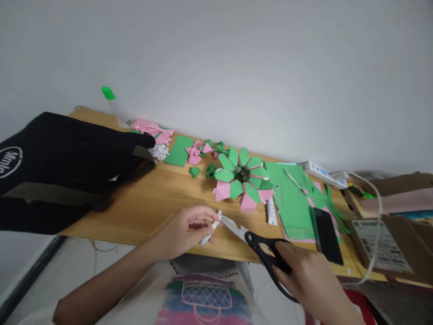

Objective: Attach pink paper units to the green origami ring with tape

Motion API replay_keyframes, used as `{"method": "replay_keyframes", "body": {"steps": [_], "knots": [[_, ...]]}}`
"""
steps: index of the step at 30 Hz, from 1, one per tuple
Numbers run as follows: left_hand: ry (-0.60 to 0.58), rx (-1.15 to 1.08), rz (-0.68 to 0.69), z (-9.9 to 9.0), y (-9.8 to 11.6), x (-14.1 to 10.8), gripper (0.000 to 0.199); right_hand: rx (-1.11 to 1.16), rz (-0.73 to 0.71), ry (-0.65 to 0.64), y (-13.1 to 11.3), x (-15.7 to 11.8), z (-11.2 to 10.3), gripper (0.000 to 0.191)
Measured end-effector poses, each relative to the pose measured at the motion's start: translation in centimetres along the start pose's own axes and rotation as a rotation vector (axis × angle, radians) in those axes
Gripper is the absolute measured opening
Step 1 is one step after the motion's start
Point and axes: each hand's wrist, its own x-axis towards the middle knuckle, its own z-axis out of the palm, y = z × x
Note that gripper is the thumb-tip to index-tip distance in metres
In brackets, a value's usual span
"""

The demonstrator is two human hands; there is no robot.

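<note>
My left hand [192,228] is closed, with a narrow white paper strip [214,225] pinched between thumb and fingers near the table's front edge. In my right hand [304,266] are black-handled scissors [259,241], fingers through the loops. Their blade tips point left and meet the strip; whether they cut into it cannot be made out. Just beyond stands a green and pink folded-paper flower [241,176] with a dark hollow centre. Small pink paper pieces [194,153] and green folded pieces [211,170] lie to its left.
A black bag [67,167] covers the table's left end. Green sheets [291,203], a white tube [271,211], a phone [327,234] and a power strip [324,174] lie on the right, near a cardboard box [385,246]. White scraps [159,152] lie beside the bag.
</note>
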Motion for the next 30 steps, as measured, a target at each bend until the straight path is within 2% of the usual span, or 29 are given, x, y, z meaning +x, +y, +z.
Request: {"method": "replay_keyframes", "body": {"steps": [7, 14, 22, 24, 25, 29, 30], "knots": [[-0.025, -0.014, 0.070, -0.4, 0.8, -0.7, 0.019, -0.041, -0.012, 0.132, 0.1, 0.8, -0.2, 0.031], [-0.090, -0.099, 0.124, -1.1, 0.7, -1.0, 0.023, -0.058, -0.016, 0.151, 0.0, 0.7, 0.3, 0.032], [-0.051, -0.060, 0.140, -1.4, 1.1, -1.5, 0.021, -0.059, 0.027, 0.165, 0.6, 0.1, 0.7, 0.036], [-0.002, 0.040, 0.156, -1.9, 0.8, -2.0, 0.021, -0.109, 0.146, 0.195, 1.4, -0.6, 0.9, 0.038], [0.049, 0.126, 0.171, -2.3, 0.5, -2.2, 0.021, -0.140, 0.254, 0.198, 2.1, -0.9, 1.0, 0.038], [0.376, 0.604, 0.191, -5.2, -1.0, -2.2, 0.023, -0.201, 0.881, 0.067, 5.4, -2.1, 1.8, 0.035], [0.435, 0.717, 0.182, -6.1, -1.4, -1.9, 0.023, -0.171, 0.990, 0.039, 6.3, -2.1, 2.2, 0.035]]}}
